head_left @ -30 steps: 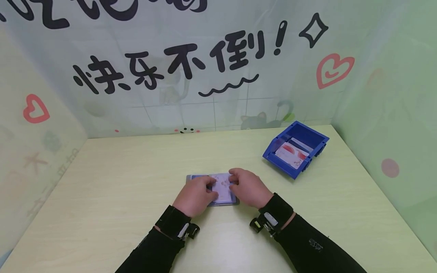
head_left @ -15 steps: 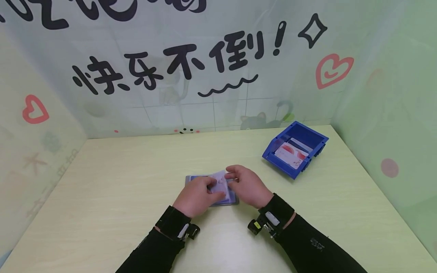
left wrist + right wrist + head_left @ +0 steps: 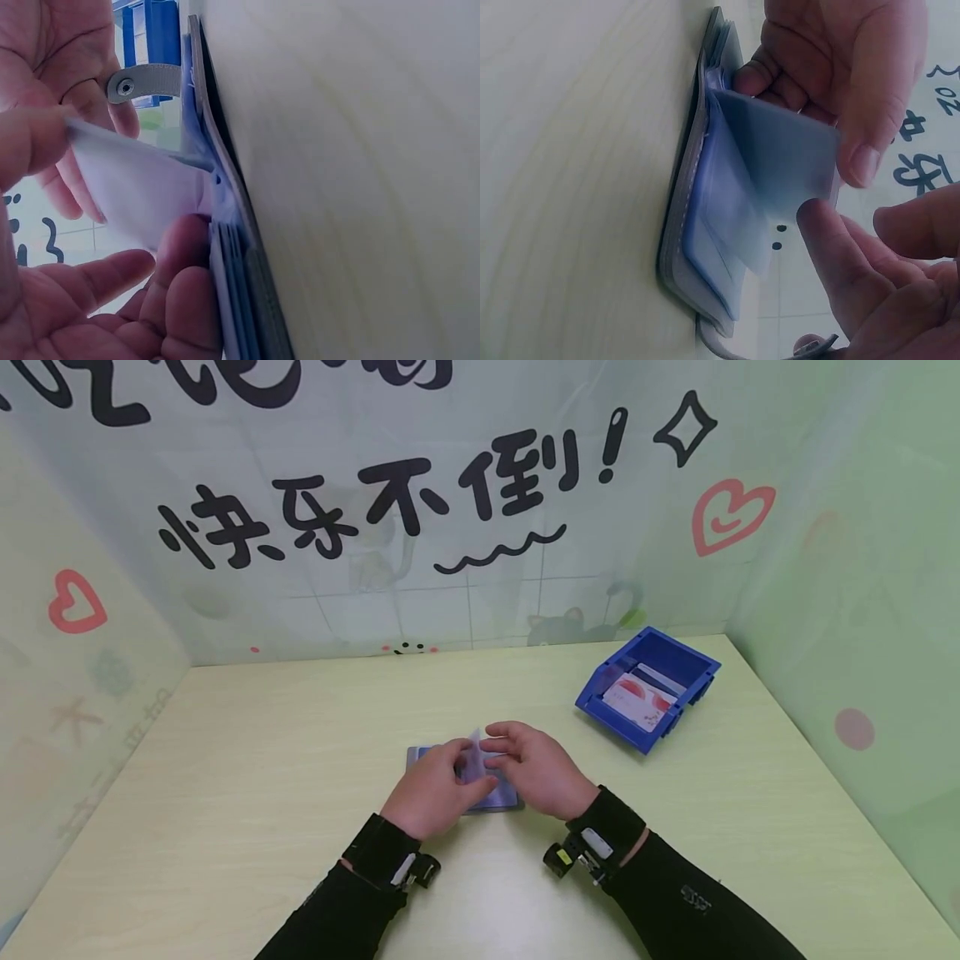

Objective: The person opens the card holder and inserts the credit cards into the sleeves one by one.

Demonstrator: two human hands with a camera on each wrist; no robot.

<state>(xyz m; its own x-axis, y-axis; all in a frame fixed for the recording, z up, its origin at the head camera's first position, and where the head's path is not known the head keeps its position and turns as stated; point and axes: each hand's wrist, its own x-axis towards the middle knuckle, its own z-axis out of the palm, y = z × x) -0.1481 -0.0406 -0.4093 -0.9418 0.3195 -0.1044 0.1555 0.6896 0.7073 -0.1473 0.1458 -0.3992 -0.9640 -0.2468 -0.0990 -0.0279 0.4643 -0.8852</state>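
Observation:
A grey card wallet (image 3: 489, 807) with clear bluish plastic sleeve pages lies open on the table. One sleeve page (image 3: 787, 150) stands up from the spine, half turned. My left hand (image 3: 431, 789) has its thumb at the outer edge of this page, with curled fingers behind it beside the stacked pages on the left half. From the other side, my right hand (image 3: 543, 772) reaches in with loosely bent fingers, the index fingertip right at the page's corner in the right wrist view. A strap with a metal snap (image 3: 146, 82) sticks out from the wallet's right end.
At the back right of the pale wooden table (image 3: 300, 718) sits a blue plastic bin (image 3: 672, 650), holding cards; the top card (image 3: 640, 702) is white with red print. Printed fabric walls stand at the back and both sides.
The sleeve page, which lay flat over the right half, has lifted and swung left until upright. The left thumb moved right and the right hand shifted slightly left.

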